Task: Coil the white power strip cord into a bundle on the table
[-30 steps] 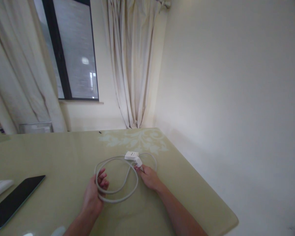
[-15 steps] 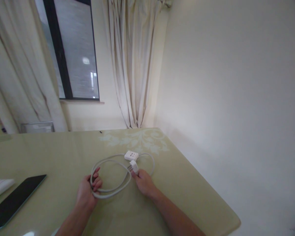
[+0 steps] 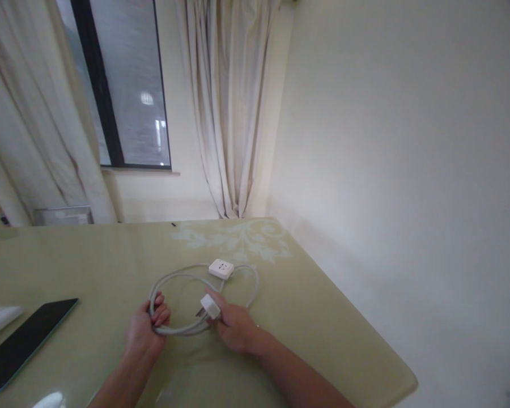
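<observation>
A grey-white extension cord lies in loose loops over the table, its cable (image 3: 182, 274) running between my hands. My left hand (image 3: 147, 328) is closed around the left side of the loops. My right hand (image 3: 233, 326) grips the cord's white plug (image 3: 210, 306), with the metal prongs pointing left, at the right side of the loops. Some fingers of that hand are hidden behind the plug and cable. Just beyond it, the white socket block (image 3: 221, 268) rests on the table, its outlet holes facing up.
The pale green table (image 3: 323, 334) has a rounded corner at right, along a white wall (image 3: 399, 170). A black flat tablet-like slab (image 3: 28, 345) and a white object (image 3: 0, 320) lie at left. A tiny dark piece (image 3: 173, 224) sits near the far edge. Curtains (image 3: 232, 113) hang behind.
My right hand has brought the plug left and nearer to me, against the loops. My left hand and the socket block have shifted slightly left in view.
</observation>
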{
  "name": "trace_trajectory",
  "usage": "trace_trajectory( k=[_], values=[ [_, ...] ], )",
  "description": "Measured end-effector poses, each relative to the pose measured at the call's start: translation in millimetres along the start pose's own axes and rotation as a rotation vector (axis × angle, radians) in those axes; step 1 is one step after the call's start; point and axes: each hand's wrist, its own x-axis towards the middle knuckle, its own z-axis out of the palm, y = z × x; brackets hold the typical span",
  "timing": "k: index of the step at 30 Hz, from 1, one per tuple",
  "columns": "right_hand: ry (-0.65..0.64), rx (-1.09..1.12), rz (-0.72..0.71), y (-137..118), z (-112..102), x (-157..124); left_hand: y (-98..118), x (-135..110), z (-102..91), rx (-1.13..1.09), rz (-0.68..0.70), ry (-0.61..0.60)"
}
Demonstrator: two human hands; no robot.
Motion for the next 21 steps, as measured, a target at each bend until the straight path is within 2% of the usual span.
trace_trajectory(
  k=[3,10,15,18,21],
  values=[
    [-0.064,-0.077,0.017,-3,-11,-6,4,6,-0.9,0.089,0.029,0.013],
    [0.021,-0.26,0.069,6,-43,-12,12,20,-5.6,0.237,0.065,0.06],
    [0.024,-0.429,0.189,19,-54,-10,21,30,-17.0,0.477,0.185,0.014],
    [0.071,-0.36,0.222,26,-53,-6,22,35,-24.4,0.636,0.199,-0.046],
    [0.212,-0.152,0.19,31,-48,-1,16,36,-28.3,0.771,0.13,-0.117]
  ],
)
